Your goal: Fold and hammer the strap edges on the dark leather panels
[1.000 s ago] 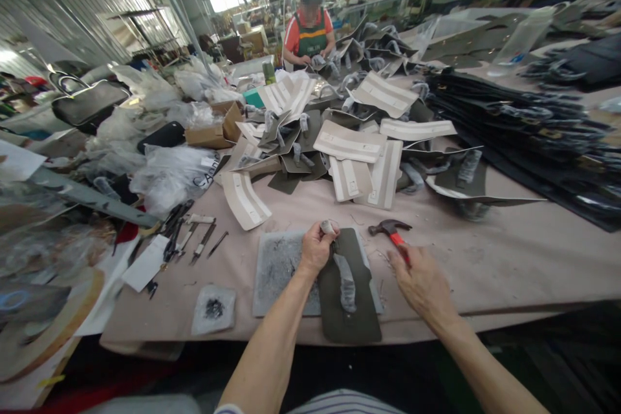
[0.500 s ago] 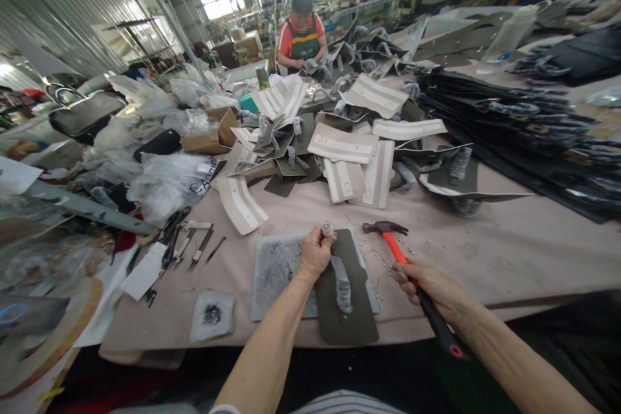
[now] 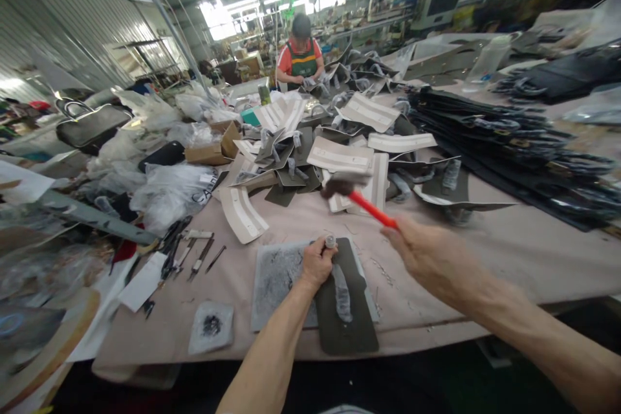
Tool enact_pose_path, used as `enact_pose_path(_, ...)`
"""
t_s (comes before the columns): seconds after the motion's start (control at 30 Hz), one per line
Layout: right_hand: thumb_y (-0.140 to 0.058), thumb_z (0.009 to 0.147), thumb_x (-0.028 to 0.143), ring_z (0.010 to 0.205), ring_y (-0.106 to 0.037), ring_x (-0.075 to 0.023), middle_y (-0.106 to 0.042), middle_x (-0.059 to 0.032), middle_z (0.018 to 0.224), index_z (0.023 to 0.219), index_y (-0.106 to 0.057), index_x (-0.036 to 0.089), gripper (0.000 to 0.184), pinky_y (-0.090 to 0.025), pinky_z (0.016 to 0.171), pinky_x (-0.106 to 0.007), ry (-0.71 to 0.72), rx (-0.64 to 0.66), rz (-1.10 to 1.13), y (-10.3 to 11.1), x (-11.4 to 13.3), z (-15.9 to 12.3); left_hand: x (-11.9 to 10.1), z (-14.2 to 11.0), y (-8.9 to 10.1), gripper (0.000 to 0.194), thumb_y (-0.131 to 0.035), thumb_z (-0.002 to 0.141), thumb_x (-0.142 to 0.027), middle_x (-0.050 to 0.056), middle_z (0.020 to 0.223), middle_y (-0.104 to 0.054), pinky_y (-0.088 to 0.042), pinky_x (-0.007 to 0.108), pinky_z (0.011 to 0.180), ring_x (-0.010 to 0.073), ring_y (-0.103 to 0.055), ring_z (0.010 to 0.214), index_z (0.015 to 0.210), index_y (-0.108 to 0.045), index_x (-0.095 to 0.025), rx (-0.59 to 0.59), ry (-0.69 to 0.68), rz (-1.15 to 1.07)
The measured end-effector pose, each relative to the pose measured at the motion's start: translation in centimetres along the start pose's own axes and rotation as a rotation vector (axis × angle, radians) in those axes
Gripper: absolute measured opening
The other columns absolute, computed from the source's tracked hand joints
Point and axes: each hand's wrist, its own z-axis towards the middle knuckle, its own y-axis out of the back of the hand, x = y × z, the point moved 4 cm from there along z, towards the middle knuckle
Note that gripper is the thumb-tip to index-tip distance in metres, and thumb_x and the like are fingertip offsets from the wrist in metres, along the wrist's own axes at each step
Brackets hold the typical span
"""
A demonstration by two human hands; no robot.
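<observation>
My left hand (image 3: pixel 317 263) is closed around a short round metal punch (image 3: pixel 330 241), held upright over the top end of a dark olive panel (image 3: pixel 352 330). A plastic-wrapped handle (image 3: pixel 342 294) is fixed along that panel. Under both lies a scuffed grey board (image 3: pixel 276 284). My right hand (image 3: pixel 412 246) grips a claw hammer (image 3: pixel 371 208) by its handle, raised above the table. The hammer head is blurred and up to the right of the punch. The punch's lower end is hidden by my fingers.
A small dish of dark metal bits (image 3: pixel 212 325) and several hand tools (image 3: pixel 198 257) lie to the left. Beyond is a heap of pale and olive panels (image 3: pixel 339 154). Black bag pieces (image 3: pixel 499 149) are stacked at right. A co-worker (image 3: pixel 299 58) stands across the table.
My right hand has lifted the hammer up and to the left, from low at the right of the panel. My left hand still holds the punch in about the same place.
</observation>
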Motion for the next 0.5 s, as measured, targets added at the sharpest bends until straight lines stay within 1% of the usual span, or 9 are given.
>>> enact_pose_path(0.07,-0.037,0.100,0.047,0.043,-0.040,-0.0097,-0.048,0.0035,0.054,0.080,-0.044,0.022,0.033,-0.025,0.047,-0.025,-0.050,-0.360,0.079,2.4,0.5,0.0,-0.1,0.0,0.0,0.013,-0.059,0.084,-0.013,0.002,0.085,-0.074,-0.050,0.025,0.076,0.0167,-0.066,0.079,0.091,-0.069,-0.018,0.003,-0.003,-0.012)
enact_pose_path(0.1,-0.037,0.100,0.047,0.044,-0.042,-0.0101,-0.049,0.0029,0.056,0.081,-0.045,0.022,0.033,-0.028,0.048,-0.024,-0.065,-0.489,0.100,2.6,0.5,-0.3,-0.1,0.0,0.0,0.013,-0.058,0.085,-0.013,0.002,0.085,-0.074,-0.050,0.025,0.077,0.0167,-0.066,0.080,0.091,-0.069,-0.018,0.002,-0.003,-0.018)
enact_pose_path(0.13,-0.035,0.101,0.047,0.044,-0.042,-0.0104,-0.050,0.0024,0.056,0.081,-0.045,0.022,0.034,-0.028,0.048,-0.025,-0.057,-0.531,0.100,2.0,0.3,-0.8,-0.2,0.0,0.0,0.014,-0.058,0.084,-0.012,0.003,0.086,-0.074,-0.050,0.025,0.077,0.0167,-0.066,0.080,0.091,-0.069,-0.018,-0.002,-0.002,-0.020)
enact_pose_path(0.17,-0.034,0.101,0.047,0.043,-0.041,-0.0107,-0.050,0.0023,0.054,0.080,-0.045,0.022,0.035,-0.026,0.047,-0.025,-0.037,-0.480,0.078,0.8,0.1,-1.3,-0.2,0.0,0.1,0.014,-0.058,0.084,-0.012,0.002,0.085,-0.073,-0.050,0.025,0.077,0.0165,-0.066,0.080,0.091,-0.069,-0.018,-0.005,0.001,-0.019)
enact_pose_path(0.2,-0.032,0.101,0.047,0.040,-0.037,-0.0105,-0.047,0.0027,0.051,0.076,-0.044,0.023,0.037,-0.022,0.045,-0.026,0.008,-0.342,0.040,-1.1,-0.3,-1.7,-0.1,0.0,0.1,0.014,-0.059,0.084,-0.012,0.002,0.084,-0.073,-0.050,0.025,0.075,0.0164,-0.066,0.078,0.091,-0.069,-0.018,-0.009,0.003,-0.016)
enact_pose_path(0.27,-0.033,0.101,0.043,0.037,-0.035,-0.0107,-0.046,0.0023,0.048,0.074,-0.045,0.022,0.036,-0.014,0.045,-0.028,0.001,0.071,-0.076,-5.4,-2.0,-2.9,-0.1,-0.1,0.1,0.015,-0.059,0.083,-0.012,0.001,0.081,-0.072,-0.049,0.025,0.073,0.0159,-0.064,0.075,0.092,-0.070,-0.018,-0.008,0.002,-0.012)
enact_pose_path(0.33,-0.035,0.102,0.041,0.042,-0.043,-0.0126,-0.055,-0.0005,0.055,0.081,-0.050,0.021,0.032,-0.014,0.048,-0.029,-0.075,0.337,-0.163,-8.2,-4.3,-4.2,-0.1,-0.1,0.0,0.016,-0.059,0.083,-0.013,0.000,0.078,-0.070,-0.048,0.024,0.072,0.0156,-0.063,0.073,0.093,-0.070,-0.018,-0.002,-0.007,-0.010)
enact_pose_path(0.4,-0.035,0.102,0.042,0.050,-0.052,-0.0155,-0.063,-0.0034,0.065,0.089,-0.052,0.021,0.030,-0.017,0.051,-0.030,-0.153,0.434,-0.185,-9.4,-6.6,-5.2,-0.2,-0.1,0.0,0.015,-0.059,0.082,-0.012,0.000,0.079,-0.071,-0.048,0.024,0.073,0.0157,-0.063,0.074,0.091,-0.070,-0.018,-0.004,-0.015,-0.010)
enact_pose_path(0.5,-0.031,0.103,0.041,0.059,-0.059,-0.0186,-0.065,-0.0053,0.070,0.092,-0.053,0.020,0.033,-0.026,0.054,-0.030,-0.273,0.501,-0.136,-10.7,-9.6,-6.6,-0.3,0.0,0.1,0.014,-0.061,0.080,-0.012,0.002,0.084,-0.073,-0.049,0.025,0.074,0.0165,-0.065,0.077,0.089,-0.069,-0.019,-0.018,-0.002,-0.028)
